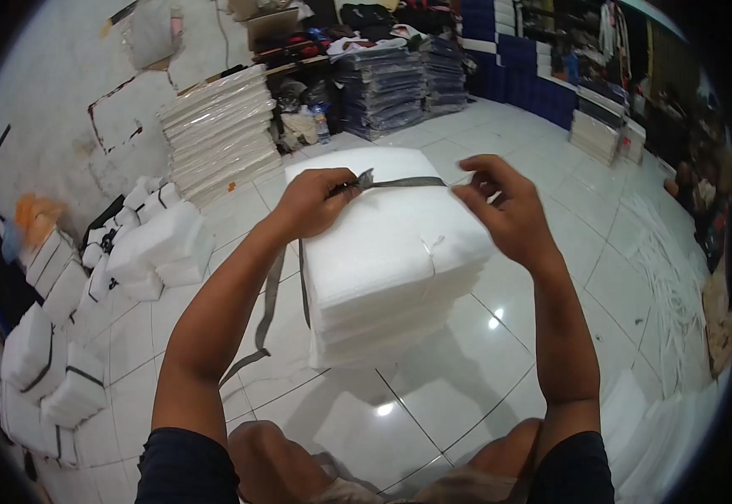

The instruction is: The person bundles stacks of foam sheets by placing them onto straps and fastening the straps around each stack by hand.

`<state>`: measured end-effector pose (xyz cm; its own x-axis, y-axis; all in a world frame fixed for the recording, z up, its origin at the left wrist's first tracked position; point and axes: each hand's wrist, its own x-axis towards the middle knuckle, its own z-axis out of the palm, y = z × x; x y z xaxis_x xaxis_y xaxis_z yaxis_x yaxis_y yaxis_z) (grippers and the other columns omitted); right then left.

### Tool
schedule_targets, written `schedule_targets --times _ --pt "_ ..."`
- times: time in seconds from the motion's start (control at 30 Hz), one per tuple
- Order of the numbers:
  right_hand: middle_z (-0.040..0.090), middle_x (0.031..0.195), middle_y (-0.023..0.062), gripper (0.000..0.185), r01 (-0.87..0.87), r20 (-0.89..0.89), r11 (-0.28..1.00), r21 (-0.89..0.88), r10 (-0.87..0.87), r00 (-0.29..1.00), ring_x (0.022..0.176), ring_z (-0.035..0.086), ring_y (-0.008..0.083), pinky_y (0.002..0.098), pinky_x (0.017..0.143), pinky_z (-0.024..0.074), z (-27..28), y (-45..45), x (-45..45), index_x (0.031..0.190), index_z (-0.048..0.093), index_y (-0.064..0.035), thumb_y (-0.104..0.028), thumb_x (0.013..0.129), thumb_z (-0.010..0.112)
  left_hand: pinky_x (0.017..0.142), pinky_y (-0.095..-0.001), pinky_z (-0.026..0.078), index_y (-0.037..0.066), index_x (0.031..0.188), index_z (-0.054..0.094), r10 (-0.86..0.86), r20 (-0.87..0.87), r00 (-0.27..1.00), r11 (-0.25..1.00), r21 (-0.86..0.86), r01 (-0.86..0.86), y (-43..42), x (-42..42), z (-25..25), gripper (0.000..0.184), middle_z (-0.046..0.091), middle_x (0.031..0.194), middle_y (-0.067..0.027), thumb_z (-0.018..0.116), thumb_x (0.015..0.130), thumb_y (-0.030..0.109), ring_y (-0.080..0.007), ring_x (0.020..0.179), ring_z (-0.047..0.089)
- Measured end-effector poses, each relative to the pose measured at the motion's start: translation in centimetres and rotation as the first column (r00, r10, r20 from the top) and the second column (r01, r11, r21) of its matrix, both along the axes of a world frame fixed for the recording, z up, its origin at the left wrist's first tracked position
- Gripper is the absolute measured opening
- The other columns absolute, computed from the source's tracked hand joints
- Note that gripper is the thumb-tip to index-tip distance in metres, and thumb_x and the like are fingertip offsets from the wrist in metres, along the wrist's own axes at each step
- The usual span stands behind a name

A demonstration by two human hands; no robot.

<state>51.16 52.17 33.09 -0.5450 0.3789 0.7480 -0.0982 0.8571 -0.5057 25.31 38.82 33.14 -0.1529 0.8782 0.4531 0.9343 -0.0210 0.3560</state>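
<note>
A tall stack of white foam sheets (391, 252) stands on the tiled floor between my knees. Across its top runs a dark grey strap (408, 181), knotted or bunched near the left side. My left hand (320, 202) is closed on the strap by that bunched part. From there a loose strap end (267, 315) hangs down the left side to the floor. My right hand (504, 206) is at the stack's right edge, fingers curled but apart, with nothing visible in them. A thin whitish tie (431, 252) shows on the front of the stack.
Strapped white foam bundles (152, 244) lie at the left, with more bundles (47, 386) nearer me. Wrapped white stacks (219, 126) lean by the wall, and dark plastic-wrapped stacks (380, 88) stand behind. White strips (660, 286) are heaped on the floor at the right.
</note>
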Motion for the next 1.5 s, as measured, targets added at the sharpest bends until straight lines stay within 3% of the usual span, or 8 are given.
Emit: schedule_targets --times 0.23,0.3,0.53,0.93,1.0,1.1,1.23,1.5 --pt "0.064 0.084 0.0091 0.056 -0.246 0.493 0.965 0.094 0.169 0.853 0.073 0.060 0.0183 0.0304 0.069 0.0482 2.5 -4.2 -12.5 0.126 0.055 -0.0072 -0.027 0.078 0.076 0.064 -0.0378 0.045 0.004 0.096 0.065 0.009 0.037 0.999 0.994 0.107 -0.013 -3.9 -3.9 -2.2 0.016 0.064 0.080 -0.0158 0.061 0.087 0.016 -0.0314 0.069 0.059" --pt "0.069 0.090 0.0135 0.039 -0.297 0.431 0.955 -0.011 0.273 0.860 0.083 0.066 0.0264 0.0336 0.076 0.0506 1.0 -4.3 -15.3 0.111 0.064 -0.0057 -0.030 0.081 0.071 0.063 -0.0337 0.046 0.002 0.099 0.064 -0.029 -0.007 1.000 0.977 0.209 0.030 -4.7 -4.4 -2.9 0.016 0.064 0.079 -0.0151 0.061 0.087 0.013 -0.0217 0.067 0.059" --pt "0.068 0.086 0.0141 0.019 -0.131 0.244 0.987 0.094 0.104 0.964 0.079 0.066 0.0270 0.0359 0.070 0.0490 -0.9 -5.7 -17.4 0.093 0.066 -0.0037 -0.022 0.087 0.063 0.066 -0.0384 0.047 0.004 0.096 0.062 0.097 -0.153 0.984 0.985 0.158 -0.072 -7.5 -3.6 -2.3 0.020 0.064 0.081 -0.0150 0.059 0.089 0.022 -0.0310 0.073 0.060" --pt "0.065 0.080 0.0124 0.026 -0.151 0.571 0.987 -0.060 0.158 0.806 0.071 0.060 0.0206 0.0329 0.066 0.0463 0.7 -6.3 -20.0 0.096 0.061 -0.0016 -0.026 0.087 0.064 0.066 -0.0412 0.048 0.006 0.093 0.062 0.209 -0.256 0.944 0.961 0.234 -0.149 -9.8 -3.2 -3.0 0.017 0.063 0.079 -0.0123 0.058 0.089 0.021 -0.0320 0.075 0.061" --pt "0.066 0.083 0.0135 0.030 -0.196 0.577 0.979 -0.051 0.189 0.795 0.073 0.063 0.0244 0.0350 0.068 0.0476 0.2 -5.2 -19.7 0.096 0.061 -0.0018 -0.029 0.085 0.065 0.065 -0.0374 0.048 0.004 0.092 0.064 0.176 -0.199 0.964 0.952 0.285 -0.115 -8.7 -3.4 -2.6 0.019 0.063 0.077 -0.0115 0.061 0.088 0.022 -0.0279 0.073 0.063" --pt "0.058 0.086 0.0072 0.027 -0.195 0.243 0.965 -0.178 0.235 0.941 0.063 0.054 0.0191 0.0324 0.065 0.0465 -0.8 -5.0 -18.2 0.086 0.060 -0.0045 -0.028 0.078 0.073 0.069 -0.0267 0.042 0.004 0.097 0.068 0.185 0.601 0.777 0.974 -0.219 -0.062 -7.3 -5.3 -0.6 0.026 0.066 0.085 -0.0045 0.063 0.086 0.026 -0.0134 0.075 0.056" --pt "0.057 0.083 0.0052 0.035 -0.212 0.335 0.927 0.309 0.102 0.936 0.072 0.059 0.0196 0.0324 0.065 0.0472 -0.8 -6.8 -17.0 0.084 0.063 -0.0066 -0.036 0.073 0.078 0.082 -0.0287 0.041 0.005 0.101 0.070 0.227 0.697 0.680 0.945 -0.328 0.021 -6.5 -6.8 0.5 0.031 0.065 0.095 -0.0085 0.064 0.084 0.030 -0.0159 0.091 0.055" --pt "0.056 0.082 0.0073 0.024 -0.288 0.380 0.936 0.202 0.196 0.904 0.074 0.058 0.0228 0.0344 0.065 0.0460 -0.4 -7.3 -18.4 0.085 0.058 -0.0044 -0.028 0.085 0.066 0.069 -0.0219 0.041 0.003 0.093 0.067 0.129 0.643 0.755 0.984 -0.179 -0.016 -8.1 -6.5 -0.8 0.023 0.065 0.085 -0.0030 0.058 0.090 0.024 -0.0086 0.075 0.052"
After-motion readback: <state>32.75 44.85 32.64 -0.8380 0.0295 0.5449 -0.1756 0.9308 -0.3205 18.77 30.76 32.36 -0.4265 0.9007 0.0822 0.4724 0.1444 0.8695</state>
